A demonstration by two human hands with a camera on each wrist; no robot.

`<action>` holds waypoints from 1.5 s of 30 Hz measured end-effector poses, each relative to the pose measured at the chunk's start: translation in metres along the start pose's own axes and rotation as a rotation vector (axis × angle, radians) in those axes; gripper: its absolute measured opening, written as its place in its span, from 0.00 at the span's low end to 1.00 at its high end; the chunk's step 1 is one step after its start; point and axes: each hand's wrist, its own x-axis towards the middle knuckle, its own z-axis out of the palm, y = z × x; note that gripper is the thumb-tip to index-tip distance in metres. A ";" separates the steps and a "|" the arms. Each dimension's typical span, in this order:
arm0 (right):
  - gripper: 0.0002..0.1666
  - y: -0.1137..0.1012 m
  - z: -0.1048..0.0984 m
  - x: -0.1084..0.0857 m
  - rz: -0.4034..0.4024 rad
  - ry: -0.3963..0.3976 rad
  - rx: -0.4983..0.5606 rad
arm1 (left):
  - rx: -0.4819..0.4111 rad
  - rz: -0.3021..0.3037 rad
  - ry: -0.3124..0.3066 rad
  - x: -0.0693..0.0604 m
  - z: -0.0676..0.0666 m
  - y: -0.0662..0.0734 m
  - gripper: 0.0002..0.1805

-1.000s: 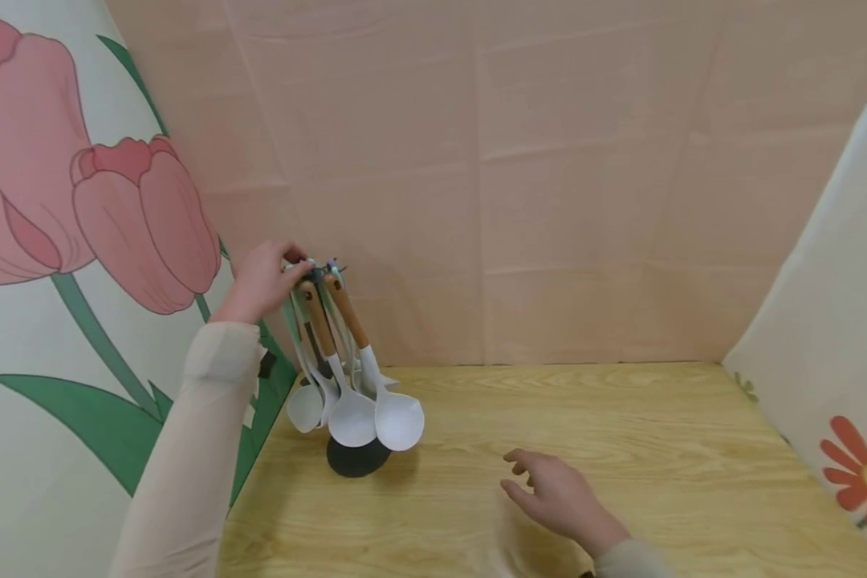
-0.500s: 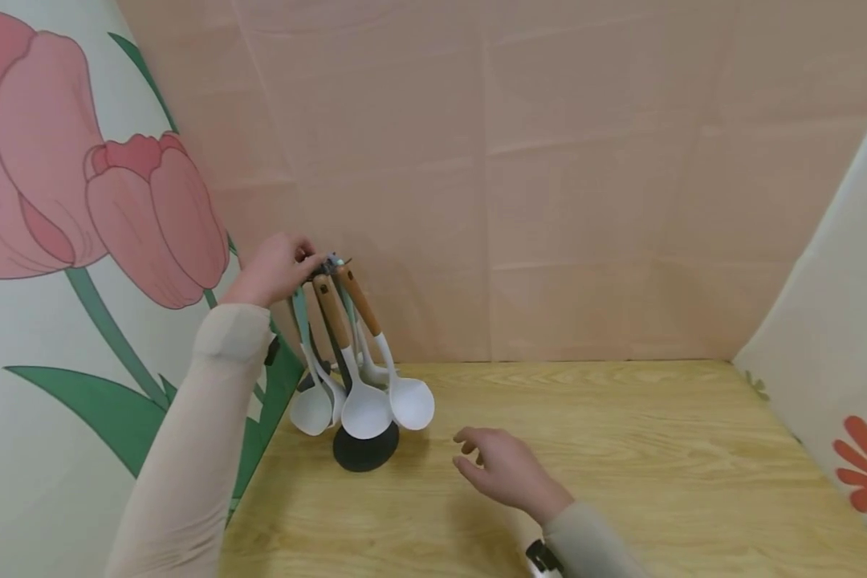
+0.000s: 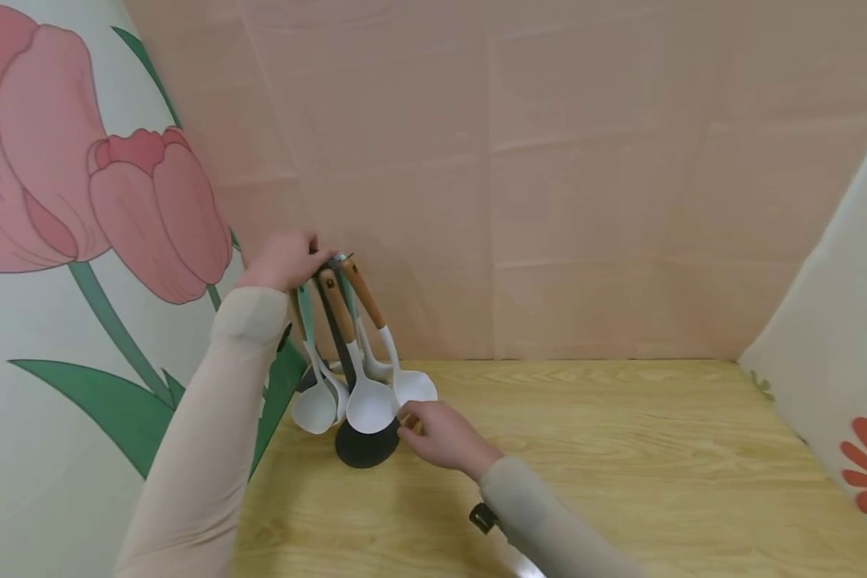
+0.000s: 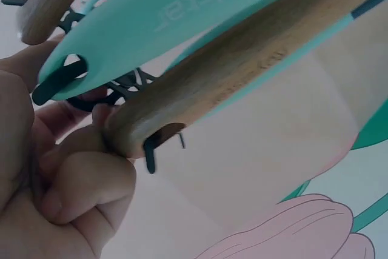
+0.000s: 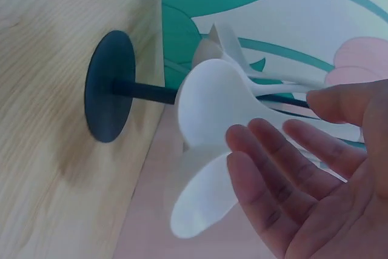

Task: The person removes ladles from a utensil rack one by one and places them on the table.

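A black stand with a round base (image 3: 364, 451) has several kitchen utensils hanging from its hooks. My left hand (image 3: 280, 261) holds the stand's top; in the left wrist view its fingers curl at the black hook top (image 4: 124, 86), beside a turquoise handle (image 4: 151, 22) and a wooden handle (image 4: 212, 80). White ladles with wooden handles hang in front, one ladle (image 3: 371, 405) nearest and another ladle (image 3: 415, 387) to its right. My right hand (image 3: 444, 436) is beside these bowls with fingers loosely bent, holding nothing. Whether its fingertips touch the ladle (image 5: 212, 104) I cannot tell.
The stand is on a wood-grain table (image 3: 621, 449), close to the left wall panel (image 3: 58, 449) printed with tulips. A pinkish-beige sheet (image 3: 549, 201) hangs behind. On the right is a white panel (image 3: 824, 337) with a red flower.
My right hand has moved left across the table to the ladles. My left hand stays at the stand's top, and the hanging utensils have shifted around it.
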 end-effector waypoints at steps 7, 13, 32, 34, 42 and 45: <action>0.12 -0.007 0.003 0.026 -0.012 0.028 0.034 | 0.030 0.036 -0.006 0.001 0.003 -0.004 0.26; 0.12 -0.010 0.011 0.038 -0.026 0.043 0.070 | 0.040 0.026 -0.035 0.004 0.003 -0.007 0.30; 0.33 -0.013 0.022 0.069 0.016 0.172 0.178 | -0.019 -0.024 0.015 0.002 0.015 -0.007 0.31; 0.38 -0.012 0.024 0.069 -0.002 0.142 0.195 | -0.025 -0.029 0.021 0.000 0.016 -0.007 0.31; 0.39 -0.009 0.028 0.076 0.029 0.073 0.305 | -0.016 -0.031 0.037 -0.001 0.018 -0.004 0.31; 0.37 -0.007 0.030 0.081 0.046 0.076 0.359 | -0.012 -0.034 0.056 -0.001 0.017 -0.004 0.31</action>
